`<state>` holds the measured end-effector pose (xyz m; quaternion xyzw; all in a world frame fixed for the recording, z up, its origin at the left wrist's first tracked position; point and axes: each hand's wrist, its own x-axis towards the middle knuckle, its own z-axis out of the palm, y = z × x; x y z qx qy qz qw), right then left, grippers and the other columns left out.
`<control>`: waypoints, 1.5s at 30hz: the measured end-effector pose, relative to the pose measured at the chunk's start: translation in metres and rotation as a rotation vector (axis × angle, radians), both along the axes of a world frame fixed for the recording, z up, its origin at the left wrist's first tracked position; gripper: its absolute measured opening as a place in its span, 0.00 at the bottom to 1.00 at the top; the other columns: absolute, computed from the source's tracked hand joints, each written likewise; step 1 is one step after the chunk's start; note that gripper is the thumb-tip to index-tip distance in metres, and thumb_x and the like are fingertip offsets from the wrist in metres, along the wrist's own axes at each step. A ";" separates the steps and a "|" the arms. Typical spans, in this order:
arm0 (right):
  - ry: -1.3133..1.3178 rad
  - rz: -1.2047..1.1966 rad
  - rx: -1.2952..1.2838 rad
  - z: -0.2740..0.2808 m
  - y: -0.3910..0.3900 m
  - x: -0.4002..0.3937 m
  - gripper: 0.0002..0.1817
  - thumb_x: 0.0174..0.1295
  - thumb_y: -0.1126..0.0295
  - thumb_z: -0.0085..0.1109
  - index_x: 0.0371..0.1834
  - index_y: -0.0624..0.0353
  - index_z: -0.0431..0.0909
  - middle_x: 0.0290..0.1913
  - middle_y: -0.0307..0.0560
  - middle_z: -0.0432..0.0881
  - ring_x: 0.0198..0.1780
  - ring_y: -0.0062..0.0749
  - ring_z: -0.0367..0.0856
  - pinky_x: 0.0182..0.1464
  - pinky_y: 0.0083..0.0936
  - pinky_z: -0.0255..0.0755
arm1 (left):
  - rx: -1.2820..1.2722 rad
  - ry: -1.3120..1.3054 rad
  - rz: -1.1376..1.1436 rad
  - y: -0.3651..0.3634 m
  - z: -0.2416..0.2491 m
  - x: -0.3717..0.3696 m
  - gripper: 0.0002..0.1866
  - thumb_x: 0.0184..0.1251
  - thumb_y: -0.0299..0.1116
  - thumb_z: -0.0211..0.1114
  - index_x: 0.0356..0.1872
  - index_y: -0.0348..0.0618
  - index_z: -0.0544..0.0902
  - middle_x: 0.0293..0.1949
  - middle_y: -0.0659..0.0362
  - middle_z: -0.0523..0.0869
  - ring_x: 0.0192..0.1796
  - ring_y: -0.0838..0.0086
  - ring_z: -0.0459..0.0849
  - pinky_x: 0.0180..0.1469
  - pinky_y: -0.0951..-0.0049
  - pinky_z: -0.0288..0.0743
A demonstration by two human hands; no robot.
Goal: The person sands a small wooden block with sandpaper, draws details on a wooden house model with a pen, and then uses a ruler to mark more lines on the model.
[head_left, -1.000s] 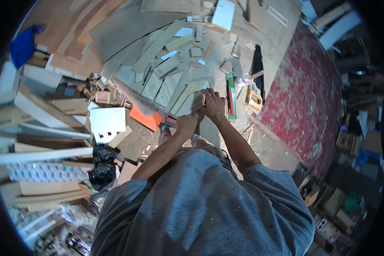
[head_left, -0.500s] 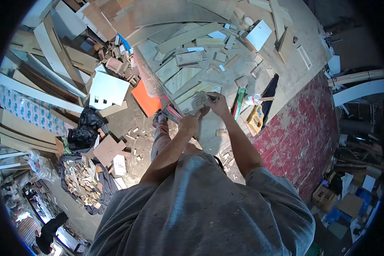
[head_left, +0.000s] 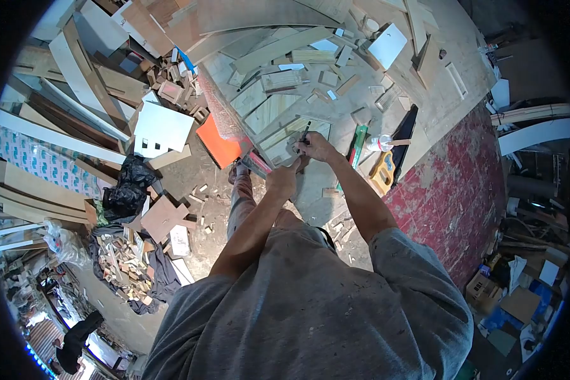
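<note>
My right hand (head_left: 316,148) is closed around a dark pen (head_left: 306,130), its upper end pointing up and away from me. My left hand (head_left: 282,180) lies just beside it, closed on the near edge of a small flat board (head_left: 289,147). In the present view my right hand covers much of that board. Beneath both hands, pale wooden planks (head_left: 273,114) rest on the worktable. A green and red level-like tool (head_left: 357,144) lies right of my right hand, and a handsaw with a yellow handle (head_left: 382,173) is farther right.
A clear plastic bottle (head_left: 379,143) stands by the saw. An orange notebook (head_left: 218,140) sits left of the table corner. Several wood offcuts (head_left: 328,78) cover the far tabletop, and a scrap pile (head_left: 128,269) is on the floor. A person in dark clothes (head_left: 76,342) is at lower left.
My right hand has tilted the pen more upright and shifted slightly left over the small board, hiding its square marks or cutouts. My left hand stays almost in place.
</note>
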<state>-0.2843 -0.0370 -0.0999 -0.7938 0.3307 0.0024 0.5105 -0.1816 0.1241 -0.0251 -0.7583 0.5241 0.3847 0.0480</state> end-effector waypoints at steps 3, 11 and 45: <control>0.020 0.070 -0.126 0.001 -0.001 0.001 0.11 0.67 0.65 0.63 0.41 0.63 0.81 0.31 0.46 0.84 0.30 0.30 0.80 0.38 0.30 0.77 | 0.005 -0.005 0.009 0.000 0.001 -0.001 0.35 0.69 0.28 0.53 0.76 0.74 0.61 0.51 0.47 0.87 0.53 0.52 0.88 0.53 0.54 0.83; -0.002 0.136 -0.228 -0.004 -0.006 0.004 0.11 0.66 0.65 0.63 0.40 0.64 0.79 0.29 0.53 0.82 0.30 0.40 0.80 0.38 0.36 0.75 | 0.005 -0.014 -0.022 -0.001 0.002 0.001 0.32 0.71 0.29 0.52 0.74 0.72 0.63 0.51 0.48 0.87 0.53 0.54 0.88 0.52 0.53 0.83; -0.123 0.118 -0.113 -0.002 -0.005 -0.007 0.10 0.69 0.66 0.62 0.39 0.63 0.79 0.26 0.43 0.79 0.30 0.26 0.76 0.37 0.29 0.74 | -0.006 -0.026 -0.032 0.000 -0.008 -0.003 0.36 0.73 0.26 0.49 0.77 0.80 0.57 0.49 0.49 0.88 0.50 0.56 0.90 0.50 0.56 0.84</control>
